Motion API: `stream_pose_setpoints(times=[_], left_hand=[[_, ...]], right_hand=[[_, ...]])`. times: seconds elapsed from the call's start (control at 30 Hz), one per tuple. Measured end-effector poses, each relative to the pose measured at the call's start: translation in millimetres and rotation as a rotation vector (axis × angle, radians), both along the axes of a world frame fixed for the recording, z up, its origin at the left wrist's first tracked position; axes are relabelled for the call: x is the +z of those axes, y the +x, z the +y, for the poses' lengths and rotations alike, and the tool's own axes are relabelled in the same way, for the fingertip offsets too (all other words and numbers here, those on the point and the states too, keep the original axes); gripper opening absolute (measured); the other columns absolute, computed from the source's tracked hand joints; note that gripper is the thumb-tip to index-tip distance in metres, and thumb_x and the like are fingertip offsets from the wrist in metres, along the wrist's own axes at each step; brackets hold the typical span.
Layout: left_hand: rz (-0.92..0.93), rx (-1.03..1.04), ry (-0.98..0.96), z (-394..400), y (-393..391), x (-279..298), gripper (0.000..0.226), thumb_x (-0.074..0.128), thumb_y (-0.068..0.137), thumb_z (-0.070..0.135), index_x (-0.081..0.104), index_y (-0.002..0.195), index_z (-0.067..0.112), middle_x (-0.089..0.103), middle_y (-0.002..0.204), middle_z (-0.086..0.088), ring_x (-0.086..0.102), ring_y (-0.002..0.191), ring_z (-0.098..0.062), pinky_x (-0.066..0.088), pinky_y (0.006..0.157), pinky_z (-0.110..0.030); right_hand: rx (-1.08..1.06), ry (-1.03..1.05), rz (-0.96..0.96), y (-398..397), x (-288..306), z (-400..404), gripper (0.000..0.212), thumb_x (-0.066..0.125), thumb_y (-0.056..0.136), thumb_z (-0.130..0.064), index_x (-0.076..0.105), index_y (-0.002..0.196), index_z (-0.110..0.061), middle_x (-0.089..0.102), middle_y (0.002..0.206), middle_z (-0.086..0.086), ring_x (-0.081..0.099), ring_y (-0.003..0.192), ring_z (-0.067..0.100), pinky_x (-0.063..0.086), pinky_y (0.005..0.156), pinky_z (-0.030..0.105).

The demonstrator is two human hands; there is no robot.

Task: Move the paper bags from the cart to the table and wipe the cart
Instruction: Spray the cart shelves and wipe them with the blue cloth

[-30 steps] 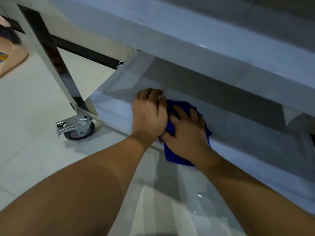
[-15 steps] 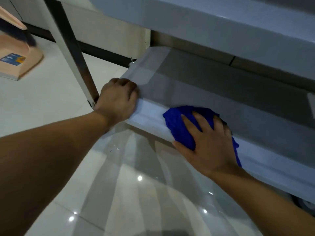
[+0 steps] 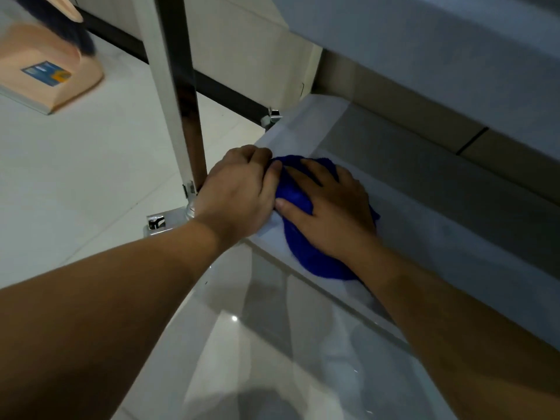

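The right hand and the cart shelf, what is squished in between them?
In the head view, a blue cloth lies between the right hand and the cart's lower shelf. The hand presses flat on it.

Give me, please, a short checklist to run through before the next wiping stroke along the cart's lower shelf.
1. Crumpled blue cloth under right hand, fingers spread flat: ok.
2. Left hand at the corner of the grey metal lower shelf, beside the cloth: ok.
3. Shelf ahead free of paper bags: ok where visible.
4. Shelf already clean: cannot tell.
5. Caster brake locked: cannot tell.
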State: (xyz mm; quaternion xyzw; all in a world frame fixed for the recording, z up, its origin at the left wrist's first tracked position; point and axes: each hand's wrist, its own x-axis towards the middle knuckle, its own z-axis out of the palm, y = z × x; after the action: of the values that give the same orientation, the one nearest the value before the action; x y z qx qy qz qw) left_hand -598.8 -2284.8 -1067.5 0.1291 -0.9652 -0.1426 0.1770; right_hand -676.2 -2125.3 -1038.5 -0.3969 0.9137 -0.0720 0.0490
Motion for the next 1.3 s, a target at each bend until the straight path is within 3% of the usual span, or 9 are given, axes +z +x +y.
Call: stream_pose_setpoints(times=[0.1,0.27,0.43,0.7,0.8,0.9,1.0,1.2,1.3], left_hand=[[-0.053,0.021,-0.055,-5,-3,-9,0.066,0.001,0.105,0.046,0.055,0.134,0.021,0.059,0.133,-0.003,0.049,0.124,-0.020,0.039,0.109,-0.035],[-0.021,-0.004,-0.046,-4,-3,-11,0.064,0.006,0.104,0.044,0.064,0.121,0.024,0.063,0.123,0.003,0.050,0.119,-0.016,0.039,0.107,-0.036],[0.056,0.042,0.026,1,5,-1,0.052,0.023,0.104,0.041,0.069,0.112,0.019,0.065,0.113,-0.003,0.054,0.109,-0.018,0.050,0.094,-0.036],[0.076,0.054,0.050,5,6,1,0.053,0.025,0.104,0.042,0.071,0.111,0.017,0.066,0.111,-0.003,0.054,0.107,-0.017,0.047,0.096,-0.037],[0.075,0.056,0.050,6,6,2,0.052,0.024,0.104,0.043,0.067,0.118,0.018,0.065,0.118,-0.003,0.051,0.113,-0.018,0.044,0.100,-0.036],[0.111,0.074,0.077,8,7,3,0.047,0.032,0.104,0.043,0.060,0.130,0.014,0.060,0.131,-0.007,0.045,0.124,-0.021,0.038,0.108,-0.035],[0.117,0.094,0.092,10,9,6,0.052,0.033,0.105,0.046,0.047,0.144,0.014,0.049,0.145,-0.009,0.037,0.137,-0.024,0.035,0.116,-0.040],[0.164,0.095,0.117,11,11,10,0.053,0.033,0.104,0.047,0.047,0.143,0.015,0.047,0.144,-0.009,0.035,0.138,-0.021,0.028,0.118,-0.032],[0.184,0.119,0.175,12,12,11,0.055,0.032,0.104,0.048,0.047,0.145,0.015,0.047,0.146,-0.008,0.035,0.139,-0.020,0.027,0.120,-0.033]], right_hand=[[-0.059,-0.006,0.073,-32,-4,-18,0.066,0.031,0.096,-0.071,0.025,0.154,-0.039,0.021,0.164,-0.007,0.022,0.146,0.031,0.024,0.116,0.053],[-0.158,0.018,0.143,-94,-5,-42,0.070,0.030,0.095,-0.073,0.028,0.154,-0.035,0.027,0.162,-0.003,0.030,0.140,0.039,0.033,0.111,0.054],[-0.302,-0.003,0.123,-158,-9,-75,0.078,0.029,0.089,-0.078,0.026,0.154,-0.037,0.028,0.161,0.002,0.030,0.140,0.041,0.029,0.112,0.057],[-0.477,0.037,0.139,-198,-3,-113,0.075,0.031,0.090,-0.078,0.031,0.152,-0.036,0.028,0.159,0.008,0.027,0.141,0.044,0.025,0.115,0.059],[-0.436,0.034,0.119,-187,2,-105,0.077,0.030,0.089,-0.079,0.033,0.152,-0.035,0.029,0.159,0.007,0.027,0.142,0.043,0.025,0.116,0.058],[-0.262,-0.018,0.167,-154,2,-94,0.070,0.038,0.094,-0.071,0.037,0.150,-0.029,0.033,0.158,0.005,0.031,0.142,0.038,0.025,0.116,0.050],[-0.104,-0.069,0.158,-114,-5,-82,0.070,0.036,0.093,-0.070,0.038,0.149,-0.029,0.036,0.157,0.003,0.033,0.140,0.039,0.029,0.115,0.053],[0.009,-0.031,0.093,-25,-5,-49,0.058,0.037,0.098,-0.053,0.026,0.153,-0.040,0.026,0.161,-0.008,0.020,0.146,0.033,0.018,0.120,0.055],[0.059,-0.073,0.057,8,-3,-32,0.055,0.043,0.095,-0.051,0.032,0.148,-0.038,0.033,0.155,-0.010,0.024,0.144,0.032,0.021,0.118,0.054]])
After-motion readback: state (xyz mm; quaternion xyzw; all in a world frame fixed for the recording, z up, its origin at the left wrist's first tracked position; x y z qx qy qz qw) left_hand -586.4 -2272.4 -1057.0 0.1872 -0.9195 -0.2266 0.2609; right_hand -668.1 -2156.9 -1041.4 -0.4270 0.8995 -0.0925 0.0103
